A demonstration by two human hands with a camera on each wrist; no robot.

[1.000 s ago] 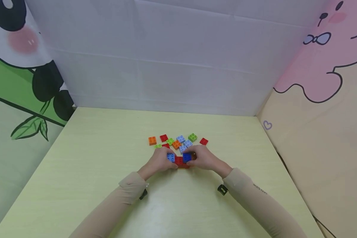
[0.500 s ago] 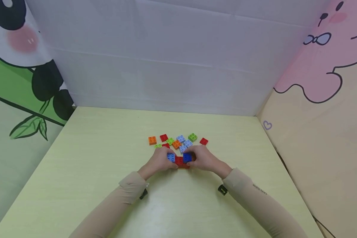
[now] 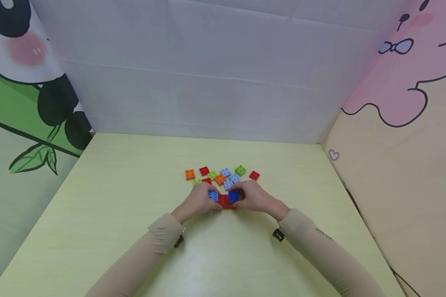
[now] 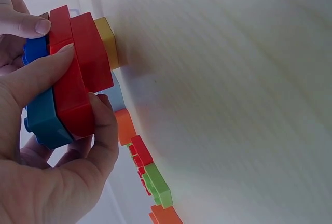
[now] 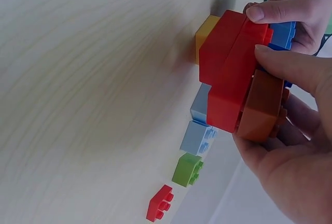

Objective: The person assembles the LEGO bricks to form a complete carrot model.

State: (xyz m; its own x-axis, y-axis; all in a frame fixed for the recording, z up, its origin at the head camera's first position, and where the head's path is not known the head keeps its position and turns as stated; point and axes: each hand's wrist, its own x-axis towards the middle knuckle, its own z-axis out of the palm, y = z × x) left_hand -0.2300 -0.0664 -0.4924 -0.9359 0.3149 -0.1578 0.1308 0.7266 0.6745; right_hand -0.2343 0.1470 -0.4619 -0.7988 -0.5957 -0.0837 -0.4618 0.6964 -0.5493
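Note:
My left hand [image 3: 198, 199] and right hand [image 3: 255, 196] hold opposite ends of a built block of toy bricks [image 3: 223, 200] low over the table. Wide red bricks [image 4: 75, 99] form its body, with a yellow brick [image 4: 107, 42] under the middle. On top, at the left end, is a lighter blue brick [image 3: 213, 196]. A dark blue brick [image 3: 233, 196] tops the right part, beside a brown brick [image 5: 261, 105]. The left thumb presses the red side while its fingers curl round the end. Likewise, the right thumb lies on the near side, its fingers behind the brown brick.
Just beyond the hands, loose bricks lie scattered: orange [image 3: 190, 175], red [image 3: 254, 175], green [image 3: 240, 170] and light blue [image 3: 225, 172]. A pale wall [image 3: 193, 103] closes off the table's [image 3: 134, 173] far edge. Printed panels stand at both sides.

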